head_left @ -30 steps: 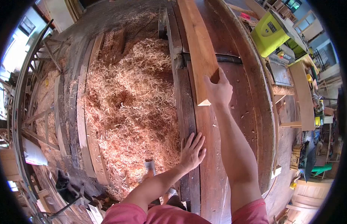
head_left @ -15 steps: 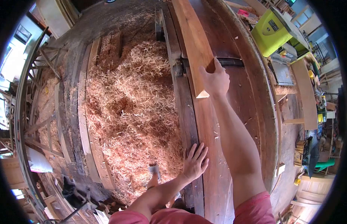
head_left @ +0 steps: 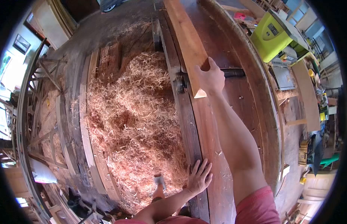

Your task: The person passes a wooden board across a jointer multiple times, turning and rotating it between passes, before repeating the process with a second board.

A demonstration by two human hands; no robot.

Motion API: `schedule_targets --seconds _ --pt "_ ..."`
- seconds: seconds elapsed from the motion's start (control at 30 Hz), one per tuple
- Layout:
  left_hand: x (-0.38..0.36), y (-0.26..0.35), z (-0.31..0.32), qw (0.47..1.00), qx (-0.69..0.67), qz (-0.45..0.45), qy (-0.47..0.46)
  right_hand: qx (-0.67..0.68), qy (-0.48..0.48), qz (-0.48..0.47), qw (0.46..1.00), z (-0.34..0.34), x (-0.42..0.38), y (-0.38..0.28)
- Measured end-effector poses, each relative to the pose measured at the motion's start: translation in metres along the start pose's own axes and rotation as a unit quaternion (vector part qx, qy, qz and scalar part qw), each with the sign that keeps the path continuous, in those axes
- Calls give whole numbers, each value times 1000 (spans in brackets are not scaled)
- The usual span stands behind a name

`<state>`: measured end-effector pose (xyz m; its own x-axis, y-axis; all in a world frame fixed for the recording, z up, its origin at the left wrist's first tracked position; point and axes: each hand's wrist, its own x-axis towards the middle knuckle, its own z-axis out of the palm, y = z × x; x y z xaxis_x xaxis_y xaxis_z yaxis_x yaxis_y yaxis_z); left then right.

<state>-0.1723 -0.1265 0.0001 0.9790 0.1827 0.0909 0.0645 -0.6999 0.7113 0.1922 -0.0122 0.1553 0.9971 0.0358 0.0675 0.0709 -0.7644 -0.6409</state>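
A long wooden beam (head_left: 186,37) lies lengthwise on the brown bed (head_left: 214,149) of a woodworking machine, its pale cut end towards me. My right hand (head_left: 213,78) grips the beam near that end, thumb on the left and fingers on the right side. Just beside the hand, a dark slot with a black bar (head_left: 233,72) crosses the bed; the beam covers part of it. My left hand (head_left: 199,178) rests flat near the bed's left edge, fingers spread, holding nothing.
A big heap of wood shavings (head_left: 139,112) covers the floor left of the bed. One foot (head_left: 158,192) stands at its near side. A lime-green machine (head_left: 270,35) is at the right, beside a brown board (head_left: 306,95). Timber racks (head_left: 50,108) line the left.
The beam and my right hand have moved slightly forward, away from me, over the slot. My left hand stays flat on the bed. The view has tilted up a little.
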Motion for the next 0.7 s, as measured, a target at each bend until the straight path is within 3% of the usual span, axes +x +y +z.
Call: schedule_targets --seconds 0.33,0.53,0.7 --pt "2 3 -2 1000 7 13 16 20 47 -32 998 25 43 -24" --pt "0 7 -7 997 82 15 -2 22 -16 -17 999 34 69 -37" --pt "5 15 -17 999 0 32 35 -12 -91 -55 994 25 79 -50"
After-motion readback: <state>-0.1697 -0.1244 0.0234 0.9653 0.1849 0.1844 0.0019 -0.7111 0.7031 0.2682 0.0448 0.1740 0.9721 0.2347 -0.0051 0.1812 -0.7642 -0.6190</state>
